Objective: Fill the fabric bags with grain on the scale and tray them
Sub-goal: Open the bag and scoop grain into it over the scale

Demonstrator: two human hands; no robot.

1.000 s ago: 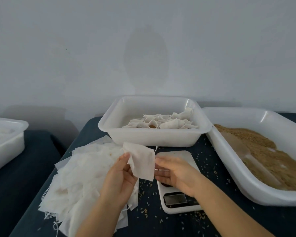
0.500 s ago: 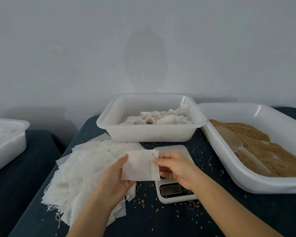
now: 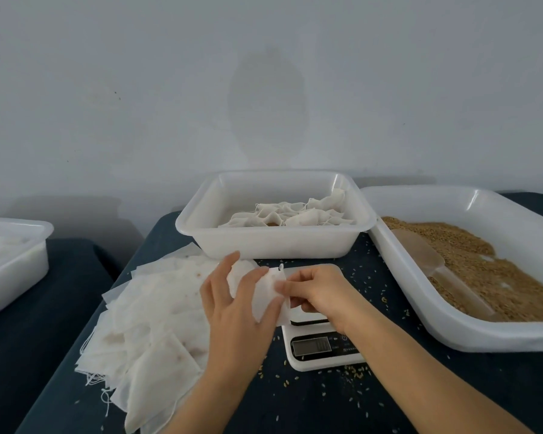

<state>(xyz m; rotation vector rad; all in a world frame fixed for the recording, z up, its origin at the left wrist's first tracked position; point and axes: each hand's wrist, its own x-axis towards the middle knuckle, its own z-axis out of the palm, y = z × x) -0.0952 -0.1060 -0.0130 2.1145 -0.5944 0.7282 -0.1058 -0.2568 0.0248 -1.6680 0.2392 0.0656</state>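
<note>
Both hands at frame centre, left hand (image 3: 232,311) and right hand (image 3: 314,292) pinching one empty bag (image 3: 268,296), held above scale (image 3: 323,346), grain tray (image 3: 470,267) right, filled-bag tray (image 3: 276,242) behind

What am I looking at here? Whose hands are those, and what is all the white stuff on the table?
This picture comes from a camera worn on a person's head, looking down, so you see their own two hands. The left hand and the right hand hold one small empty fabric bag between them. Under it stands a little white kitchen scale. To the left lies a pile of empty bags. Behind, a white tray holds bags that look already filled. On the right, a big tray holds brown grain with a scoop lying in it. Loose grains are scattered on the dark table.
</note>
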